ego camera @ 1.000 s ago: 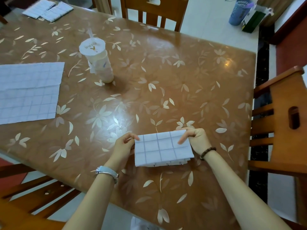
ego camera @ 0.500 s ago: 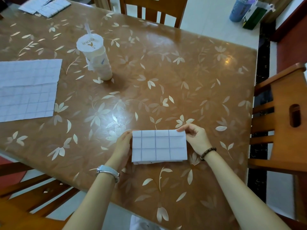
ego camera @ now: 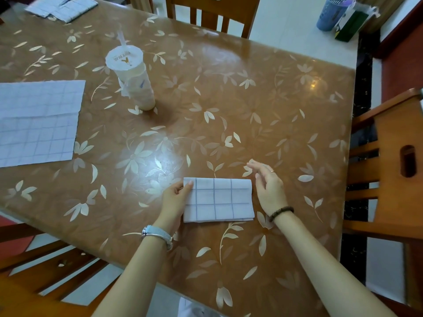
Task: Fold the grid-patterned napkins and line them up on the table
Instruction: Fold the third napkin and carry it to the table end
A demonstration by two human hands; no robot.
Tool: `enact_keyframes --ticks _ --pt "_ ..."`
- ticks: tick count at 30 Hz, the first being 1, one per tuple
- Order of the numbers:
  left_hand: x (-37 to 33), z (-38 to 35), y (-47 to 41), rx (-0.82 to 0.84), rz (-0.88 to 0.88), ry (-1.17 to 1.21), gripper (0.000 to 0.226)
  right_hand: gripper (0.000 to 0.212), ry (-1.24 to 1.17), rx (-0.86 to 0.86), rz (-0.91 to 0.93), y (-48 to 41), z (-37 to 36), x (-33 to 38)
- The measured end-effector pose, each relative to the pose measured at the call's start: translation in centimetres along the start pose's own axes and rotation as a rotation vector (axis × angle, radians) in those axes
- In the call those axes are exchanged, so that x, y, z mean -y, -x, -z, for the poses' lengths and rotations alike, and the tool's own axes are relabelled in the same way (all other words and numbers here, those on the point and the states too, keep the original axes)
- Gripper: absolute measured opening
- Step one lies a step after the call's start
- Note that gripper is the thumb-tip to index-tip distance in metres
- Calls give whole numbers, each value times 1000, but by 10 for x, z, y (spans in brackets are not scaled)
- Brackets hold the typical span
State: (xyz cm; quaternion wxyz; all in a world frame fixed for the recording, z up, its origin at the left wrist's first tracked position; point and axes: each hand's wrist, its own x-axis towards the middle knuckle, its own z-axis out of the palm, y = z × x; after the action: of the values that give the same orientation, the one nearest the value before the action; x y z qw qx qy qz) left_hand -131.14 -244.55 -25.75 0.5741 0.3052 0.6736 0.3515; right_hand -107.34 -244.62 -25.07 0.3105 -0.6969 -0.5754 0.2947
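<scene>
Head view. Napkin (ego camera: 218,199) folded into small rectangle, flat on table (ego camera: 274,99), lower centre. Left hand (ego camera: 175,200) pinches its left edge, thumb on top. Right hand (ego camera: 269,188) loose, holding nothing, just beside right edge. Likely step: fold finished, being squared. Next: line it up beside folded napkins (ego camera: 61,5), upper left; open napkin (ego camera: 39,122) at left remains. Cup (ego camera: 131,76) lid print unreadable.

We find the folded napkin (ego camera: 218,199) on the table (ego camera: 274,99) near its front edge. Our left hand (ego camera: 175,199) pinches its left end and our right hand (ego camera: 269,188) is just beside its right end. A cup (ego camera: 131,77) stands behind, leftward; an open napkin (ego camera: 39,121) lies farther left.
</scene>
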Motion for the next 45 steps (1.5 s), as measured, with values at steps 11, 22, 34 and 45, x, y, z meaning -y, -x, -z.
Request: enact_keyframes --ticks 11,22,34,45 --pt "28 -2 -2 -132 -773 -796 48 61 652 309 370 43 -90 16" --pt "58 8 -3 56 -816 -1431 57 65 737 286 270 49 -91 7" --pt "67 21 3 -7 -684 -1452 68 70 850 217 109 46 -55 -19" --pt "57 -6 9 24 -819 -1419 60 65 774 261 284 41 -73 4"
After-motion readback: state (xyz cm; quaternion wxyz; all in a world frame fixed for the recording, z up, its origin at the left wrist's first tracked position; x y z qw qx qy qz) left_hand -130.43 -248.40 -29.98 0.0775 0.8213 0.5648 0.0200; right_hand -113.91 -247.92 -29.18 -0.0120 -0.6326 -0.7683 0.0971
